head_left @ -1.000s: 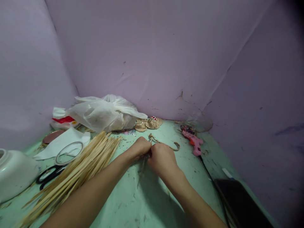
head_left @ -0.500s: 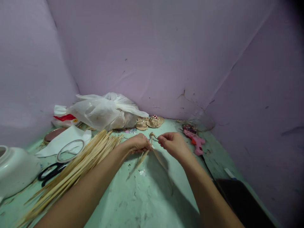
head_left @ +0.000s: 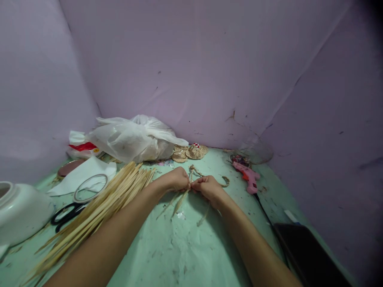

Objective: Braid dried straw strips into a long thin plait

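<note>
My left hand is closed on a thin braid of straw, its fingertips pinched near the middle of the table. Right beside it, my right hand pinches strands of the same braid, the two hands almost touching. The braided length curls out behind the hands and off to the right. Loose straw ends hang below my left hand, and another pale end trails under my right. The exact crossing of the strands is hidden by my fingers.
A bundle of dry straw lies left, by black-handled scissors, a tape roll and a white pot. Behind are a plastic bag and small woven straw hats. A pink glue gun and dark flat object lie right.
My right hand has come down and left to meet my left hand. More of the braid now shows, curling out to the right behind it, and the loose ends have shifted.
</note>
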### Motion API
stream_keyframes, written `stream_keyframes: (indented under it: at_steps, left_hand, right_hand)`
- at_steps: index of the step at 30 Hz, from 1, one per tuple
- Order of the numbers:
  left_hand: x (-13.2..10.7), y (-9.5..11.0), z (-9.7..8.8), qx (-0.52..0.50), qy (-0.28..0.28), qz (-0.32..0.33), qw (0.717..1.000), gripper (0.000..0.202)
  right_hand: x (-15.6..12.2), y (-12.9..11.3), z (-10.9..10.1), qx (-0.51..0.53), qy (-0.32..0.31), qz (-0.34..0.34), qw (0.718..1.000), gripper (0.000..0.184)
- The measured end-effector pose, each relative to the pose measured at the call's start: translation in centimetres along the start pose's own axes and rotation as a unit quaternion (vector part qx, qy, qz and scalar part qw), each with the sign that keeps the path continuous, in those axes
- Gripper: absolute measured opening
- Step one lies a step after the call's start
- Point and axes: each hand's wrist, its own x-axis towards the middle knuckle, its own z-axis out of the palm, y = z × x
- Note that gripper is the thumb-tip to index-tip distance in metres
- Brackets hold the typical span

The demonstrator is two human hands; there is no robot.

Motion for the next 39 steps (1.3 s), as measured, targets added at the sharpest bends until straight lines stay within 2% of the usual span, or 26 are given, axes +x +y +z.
stream_keyframes:
  at_steps: [4, 7, 10, 12, 15, 19, 22, 23, 24, 28, 30, 32, 35, 37, 39]
  left_hand:
    - [-0.3, 0.3, -0.6, 0.113, 0.046, -0.017, 0.992, 0.009]
    - [-1.2, 1.4, -1.0, 0.174, 0.059, -0.038, 0.982, 0.008]
    - [-2.5, 2.9, -0.2, 0.206, 0.058, -0.023, 0.977, 0.006]
    - [-3.2, 3.7, 0.9, 0.215, 0.080, -0.014, 0.973, 0.003]
    - [-3.7, 4.2, 2.0, 0.211, 0.101, 0.007, 0.972, 0.008]
    - [-3.1, 3.6, 0.4, 0.167, 0.025, -0.030, 0.985, 0.007]
    - [-2.1, 2.9, -1.1, 0.046, 0.111, -0.075, 0.990, 0.016]
    - [-1.8, 2.7, -1.3, 0.003, 0.117, -0.089, 0.989, 0.017]
    - [-1.5, 2.5, -1.3, -0.039, 0.099, -0.100, 0.989, 0.016]
    - [-0.7, 2.0, -0.2, -0.188, -0.051, -0.124, 0.973, 0.018]
    - [-0.4, 1.6, 0.0, -0.231, -0.090, -0.135, 0.959, 0.020]
    - [-0.3, 1.3, 0.0, -0.232, -0.104, -0.129, 0.958, 0.018]
    - [-0.5, 1.3, 0.2, -0.134, -0.064, -0.098, 0.984, 0.013]
    - [-0.7, 1.7, 0.6, -0.020, -0.021, -0.091, 0.995, 0.012]
    - [-1.0, 2.3, 1.1, 0.107, 0.038, -0.098, 0.989, 0.010]
  right_hand:
    - [0.1, 0.1, 0.3, -0.011, 0.005, -0.003, 1.000, 0.012]
    - [-0.1, -0.1, 0.5, 0.014, -0.003, -0.001, 1.000, 0.013]
    - [-0.3, -0.2, 0.6, 0.060, -0.003, 0.015, 0.998, 0.010]
    - [-0.3, -0.1, 0.8, 0.100, 0.003, 0.028, 0.995, 0.012]
    - [-0.1, 0.2, 1.0, 0.140, 0.014, 0.055, 0.989, 0.015]
    - [0.1, 0.3, 0.9, 0.149, -0.015, 0.039, 0.988, 0.011]
    - [0.2, 0.3, 0.7, 0.180, -0.039, 0.019, 0.983, 0.007]
    - [0.2, 0.2, 0.7, 0.193, -0.044, 0.017, 0.980, 0.007]
    - [0.2, 0.2, 0.7, 0.204, -0.048, 0.015, 0.978, 0.008]
    - [0.1, 0.2, 0.8, 0.232, -0.085, -0.001, 0.969, 0.012]
    - [0.1, 0.1, 0.6, 0.233, -0.099, -0.013, 0.967, 0.012]
    - [0.1, 0.2, 0.3, 0.212, -0.105, -0.026, 0.971, 0.009]
    - [0.1, 0.3, -0.4, 0.109, -0.106, -0.053, 0.987, 0.008]
    - [0.1, 0.3, -0.7, -0.022, -0.083, -0.077, 0.993, 0.009]
    - [-0.1, 0.1, -0.7, -0.186, -0.031, -0.117, 0.975, 0.009]
